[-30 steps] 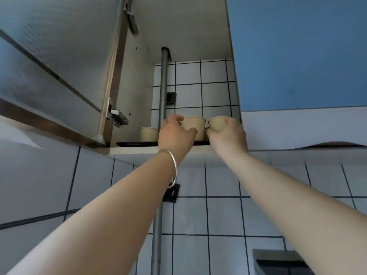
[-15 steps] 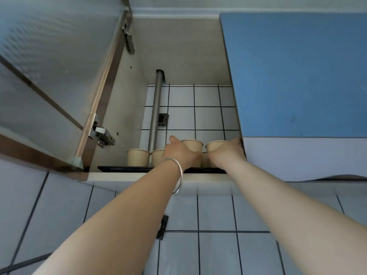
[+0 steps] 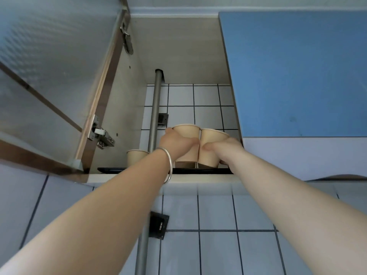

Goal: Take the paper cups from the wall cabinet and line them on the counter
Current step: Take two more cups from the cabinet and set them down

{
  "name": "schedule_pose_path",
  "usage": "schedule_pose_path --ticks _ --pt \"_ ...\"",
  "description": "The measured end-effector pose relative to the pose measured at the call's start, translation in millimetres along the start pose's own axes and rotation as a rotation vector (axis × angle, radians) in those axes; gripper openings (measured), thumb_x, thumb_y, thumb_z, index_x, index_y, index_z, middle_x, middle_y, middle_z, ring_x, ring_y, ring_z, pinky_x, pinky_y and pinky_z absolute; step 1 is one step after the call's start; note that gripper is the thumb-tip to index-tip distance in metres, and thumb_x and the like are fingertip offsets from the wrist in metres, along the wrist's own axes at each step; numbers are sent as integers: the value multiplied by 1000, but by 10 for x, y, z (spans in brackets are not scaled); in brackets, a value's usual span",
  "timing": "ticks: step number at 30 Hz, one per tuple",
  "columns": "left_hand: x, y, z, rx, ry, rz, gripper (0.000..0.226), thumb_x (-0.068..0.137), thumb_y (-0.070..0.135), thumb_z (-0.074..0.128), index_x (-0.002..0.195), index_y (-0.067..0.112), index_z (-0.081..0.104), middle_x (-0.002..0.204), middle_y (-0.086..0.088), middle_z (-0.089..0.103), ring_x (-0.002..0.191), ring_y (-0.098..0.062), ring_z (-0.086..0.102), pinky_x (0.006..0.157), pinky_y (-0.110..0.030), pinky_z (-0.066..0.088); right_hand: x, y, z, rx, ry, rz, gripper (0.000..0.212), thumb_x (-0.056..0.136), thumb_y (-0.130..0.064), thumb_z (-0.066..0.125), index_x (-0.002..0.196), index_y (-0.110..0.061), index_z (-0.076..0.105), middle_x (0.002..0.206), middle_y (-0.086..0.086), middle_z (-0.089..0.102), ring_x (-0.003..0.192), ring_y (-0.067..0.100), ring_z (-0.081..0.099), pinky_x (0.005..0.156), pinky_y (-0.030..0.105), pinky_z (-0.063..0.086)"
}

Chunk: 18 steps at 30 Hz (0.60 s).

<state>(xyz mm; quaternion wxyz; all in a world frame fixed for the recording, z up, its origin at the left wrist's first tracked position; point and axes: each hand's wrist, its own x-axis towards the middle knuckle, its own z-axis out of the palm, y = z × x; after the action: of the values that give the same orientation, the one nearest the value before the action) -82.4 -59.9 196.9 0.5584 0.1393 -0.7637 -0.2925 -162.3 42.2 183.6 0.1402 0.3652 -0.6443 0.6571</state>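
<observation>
Both arms reach up into the open wall cabinet. My left hand (image 3: 176, 143), with a silver bangle on its wrist, grips a beige paper cup (image 3: 187, 133). My right hand (image 3: 224, 149) grips a second beige paper cup (image 3: 211, 139) right beside it. Both cups are lifted a little above the black tray (image 3: 198, 171) on the cabinet floor, and their sides touch. A third paper cup (image 3: 136, 156) stands on the tray to the left, partly hidden by my left forearm.
The cabinet door (image 3: 59, 76) hangs open at the left on metal hinges. A grey vertical pipe (image 3: 155, 108) runs through the cabinet behind the cups and down the tiled wall. A shut blue cabinet door (image 3: 297, 72) is at the right.
Both hands have closed round a cup each and raised them off the tray. The view has tilted up, so more of the cabinet interior shows.
</observation>
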Motion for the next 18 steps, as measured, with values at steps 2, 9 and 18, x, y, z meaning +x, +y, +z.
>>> schedule_pose_path --ticks 2,9,18 --pt "-48 84 -149 -9 32 29 76 70 38 72 134 11 39 125 -8 57 110 -26 57 87 -32 49 -126 -106 -13 140 -55 1 63 76 -19 74 130 -10 45 129 10 56 113 26 58 93 36 50" --pt "-644 337 -650 -184 -112 47 71 53 38 82 117 17 58 111 -6 70 96 -23 69 86 -40 56 -678 -218 -96 494 -311 -25 54 77 -19 75 126 -12 51 114 7 65 97 20 61 90 39 52" --pt "-1941 -163 -1032 -319 -81 -212 57 76 33 72 124 12 50 113 -7 67 104 -24 64 78 -35 54 -1710 244 199 754 -561 12 85 49 -34 85 126 -13 57 114 2 70 103 18 67 84 36 55"
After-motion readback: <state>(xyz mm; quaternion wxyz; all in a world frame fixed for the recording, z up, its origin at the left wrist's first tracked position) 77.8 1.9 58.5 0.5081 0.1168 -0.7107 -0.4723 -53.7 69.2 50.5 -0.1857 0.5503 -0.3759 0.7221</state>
